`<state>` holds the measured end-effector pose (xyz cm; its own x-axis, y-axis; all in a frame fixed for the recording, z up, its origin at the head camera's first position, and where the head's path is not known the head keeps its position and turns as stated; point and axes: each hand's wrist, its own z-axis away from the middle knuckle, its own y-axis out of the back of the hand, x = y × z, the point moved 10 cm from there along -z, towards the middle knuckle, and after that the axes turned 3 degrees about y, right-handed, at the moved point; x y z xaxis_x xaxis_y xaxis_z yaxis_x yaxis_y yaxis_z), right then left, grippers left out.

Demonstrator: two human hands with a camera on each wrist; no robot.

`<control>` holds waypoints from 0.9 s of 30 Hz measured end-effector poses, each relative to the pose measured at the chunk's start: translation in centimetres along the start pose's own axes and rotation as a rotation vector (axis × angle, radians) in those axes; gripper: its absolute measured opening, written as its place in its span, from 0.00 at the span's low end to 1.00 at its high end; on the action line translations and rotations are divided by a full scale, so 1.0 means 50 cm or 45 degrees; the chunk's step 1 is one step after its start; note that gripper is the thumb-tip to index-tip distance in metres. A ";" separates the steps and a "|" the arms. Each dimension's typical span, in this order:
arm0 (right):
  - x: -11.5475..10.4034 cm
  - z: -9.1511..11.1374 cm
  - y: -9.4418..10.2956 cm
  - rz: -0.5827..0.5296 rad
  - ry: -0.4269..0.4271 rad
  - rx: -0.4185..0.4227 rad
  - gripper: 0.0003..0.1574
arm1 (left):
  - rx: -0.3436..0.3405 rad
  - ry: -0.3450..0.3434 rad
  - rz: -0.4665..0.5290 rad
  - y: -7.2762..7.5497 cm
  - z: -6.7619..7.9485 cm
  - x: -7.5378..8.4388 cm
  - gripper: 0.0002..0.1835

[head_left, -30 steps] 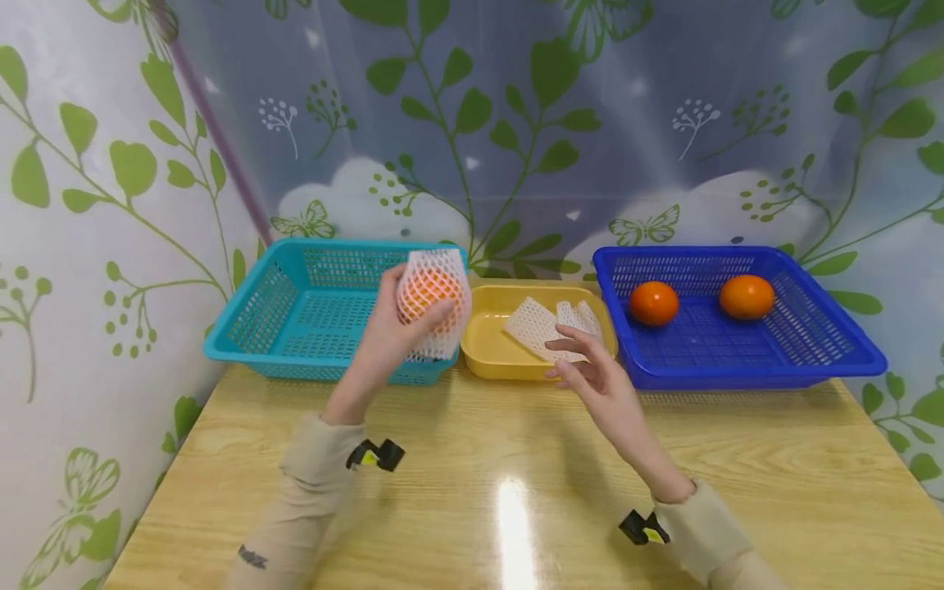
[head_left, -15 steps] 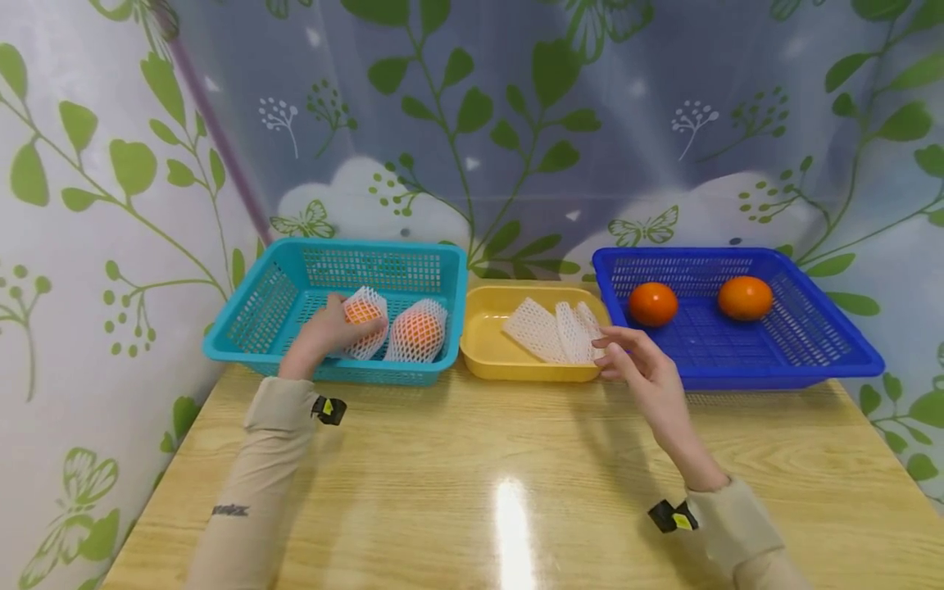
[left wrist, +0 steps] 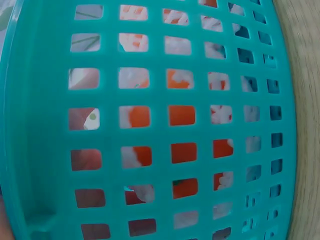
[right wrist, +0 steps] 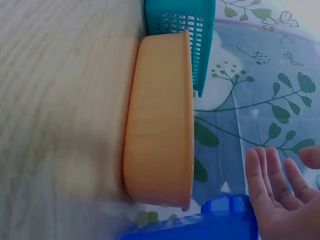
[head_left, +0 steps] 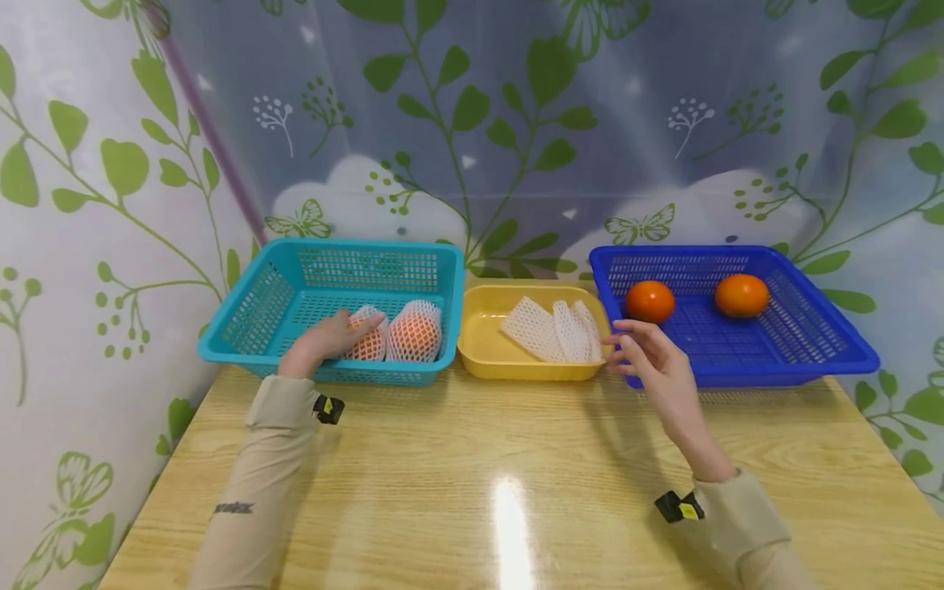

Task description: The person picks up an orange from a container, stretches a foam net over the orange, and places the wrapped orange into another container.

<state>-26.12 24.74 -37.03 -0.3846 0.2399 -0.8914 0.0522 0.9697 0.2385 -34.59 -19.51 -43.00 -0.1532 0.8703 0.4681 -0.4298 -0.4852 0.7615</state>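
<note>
In the head view my left hand (head_left: pixel 322 340) reaches into the teal basket (head_left: pixel 398 378) and holds a round orange fruit in a white foam net (head_left: pixel 366 342), thumb along its top. The other fingers are mostly hidden. A second netted fruit (head_left: pixel 415 332) lies right beside it. Through the basket's holes, the left wrist view shows orange-red fruit (left wrist: pixel 182 115) and bits of white net. My right hand (head_left: pixel 660 373) hovers with loosely bent fingers in front of the blue basket's left corner, holding nothing; in the right wrist view its fingers (right wrist: pixel 272 182) spread apart.
Between the two baskets stands a yellow tray (head_left: pixel 483 367) with several flat white foam nets (head_left: pixel 542 332). Two bare orange fruits, one redder (head_left: pixel 650 301) and one lighter (head_left: pixel 742 296), lie in the blue basket (head_left: pixel 745 378). A patterned curtain hangs behind the wooden table (head_left: pixel 413 459).
My left hand has carried the netted fruit left and down into the teal basket, where it now sits lower. My right hand has moved right, from over the yellow tray to the blue basket's corner.
</note>
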 end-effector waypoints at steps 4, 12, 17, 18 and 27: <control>-0.024 -0.024 0.032 0.038 0.029 0.003 0.21 | 0.036 0.020 0.027 0.007 0.001 -0.006 0.54; -0.074 -0.128 0.134 0.266 0.006 0.051 0.24 | 0.152 -0.012 0.056 0.014 0.004 -0.016 0.52; -0.105 -0.208 0.192 0.411 0.043 0.182 0.24 | 0.232 -0.020 0.050 0.020 0.010 -0.015 0.50; -0.109 -0.224 0.200 0.465 0.072 0.207 0.23 | 0.249 -0.026 0.045 0.021 0.012 -0.014 0.50; -0.050 -0.325 0.162 1.211 0.264 -0.212 0.14 | 0.384 -0.102 0.086 0.037 0.017 0.012 0.44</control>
<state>-39.70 31.25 -26.62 -0.4042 0.8882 -0.2187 0.2987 0.3541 0.8862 -34.71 -19.96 -40.95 -0.0966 0.8314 0.5472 -0.1362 -0.5556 0.8202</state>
